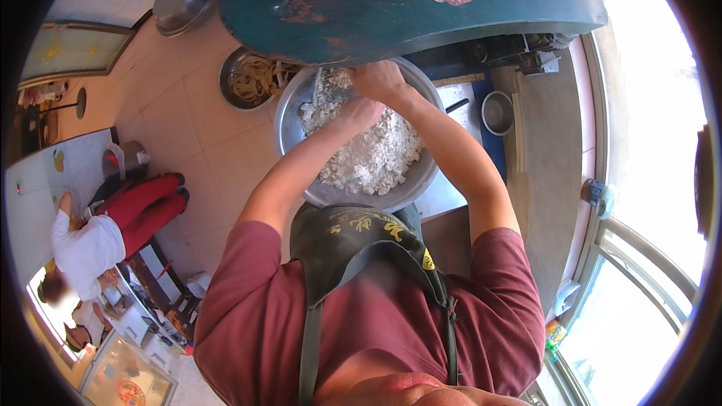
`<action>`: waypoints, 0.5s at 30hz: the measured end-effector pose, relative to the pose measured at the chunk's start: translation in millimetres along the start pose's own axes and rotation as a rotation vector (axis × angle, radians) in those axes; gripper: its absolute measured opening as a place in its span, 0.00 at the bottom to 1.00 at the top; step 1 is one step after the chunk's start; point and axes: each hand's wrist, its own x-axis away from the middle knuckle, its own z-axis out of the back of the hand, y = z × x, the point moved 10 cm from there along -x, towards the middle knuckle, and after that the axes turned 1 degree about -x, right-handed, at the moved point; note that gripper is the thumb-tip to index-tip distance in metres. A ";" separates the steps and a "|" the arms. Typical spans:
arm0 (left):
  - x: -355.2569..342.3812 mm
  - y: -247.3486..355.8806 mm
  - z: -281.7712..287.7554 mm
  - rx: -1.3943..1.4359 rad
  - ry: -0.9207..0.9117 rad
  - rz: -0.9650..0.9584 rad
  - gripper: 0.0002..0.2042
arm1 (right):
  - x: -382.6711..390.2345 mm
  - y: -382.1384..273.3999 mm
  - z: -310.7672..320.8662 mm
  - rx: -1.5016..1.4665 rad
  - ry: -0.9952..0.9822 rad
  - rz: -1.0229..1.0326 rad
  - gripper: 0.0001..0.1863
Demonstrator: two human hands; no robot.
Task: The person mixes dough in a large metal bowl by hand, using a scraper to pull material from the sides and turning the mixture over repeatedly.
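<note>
A large metal bowl (289, 116) in front of me holds white, crumbly floured dough (372, 162). Both of my hands are at the bowl's far side, under the edge of a dark green machine (406, 22) with worn paint. My left hand (364, 112) lies low over the dough, its fingers tucked behind my right wrist and out of sight. Farther away and slightly higher, my right hand (378, 80) is bent over the dough near the machine's lower edge. Its fingers are mostly hidden, so their grip does not show.
Beside the large bowl, a smaller bowl (242, 89) contains pale strips. A metal basin (184, 0) leans at the upper left. On the right, a small metal bowl (497, 113) stands by the windowside counter (553, 150). Another person (94, 244) is working at the far left.
</note>
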 end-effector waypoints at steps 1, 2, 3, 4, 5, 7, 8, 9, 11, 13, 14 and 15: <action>-23.7 -10.9 -19.3 -0.028 0.046 -0.033 0.18 | 1.9 1.1 -0.6 -0.024 -0.081 -0.027 0.20; -38.9 -15.7 -37.2 -0.044 0.051 -0.044 0.19 | 8.2 1.5 8.4 -0.045 -0.165 -0.072 0.20; -50.8 -16.8 -51.5 -0.058 0.055 -0.056 0.20 | 17.2 1.0 17.0 -0.067 -0.251 -0.115 0.19; -58.1 -24.6 -62.8 -0.070 0.063 -0.033 0.20 | 23.3 -3.4 30.5 -0.149 -0.245 -0.084 0.18; -73.4 -13.1 -77.6 -0.074 0.014 -0.056 0.21 | 42.0 11.7 53.0 -0.221 -0.214 -0.116 0.17; -73.2 -25.3 -96.0 -0.077 -0.034 0.013 0.23 | 67.3 11.4 77.2 -0.366 -0.224 -0.107 0.16; -75.4 -24.9 -104.5 -0.086 -0.065 0.010 0.23 | 82.2 25.9 79.5 -0.376 -0.208 -0.135 0.15; -77.0 -20.5 -112.3 -0.107 -0.111 -0.016 0.24 | 97.4 40.6 82.7 -0.390 -0.182 -0.179 0.13; -64.2 -9.6 -116.2 -0.156 -0.217 -0.073 0.26 | 124.9 57.8 88.4 -0.367 -0.196 -0.242 0.13; -34.5 8.9 -91.6 -0.226 -0.321 -0.118 0.29 | 143.5 67.8 89.4 -0.365 -0.203 -0.281 0.13; -17.8 21.4 -68.5 -0.267 -0.449 -0.075 0.27 | 153.9 73.5 87.6 -0.373 -0.194 -0.311 0.13; 0.8 28.1 -52.8 -0.245 -0.422 -0.102 0.25 | 162.8 74.1 83.5 -0.390 -0.195 -0.328 0.13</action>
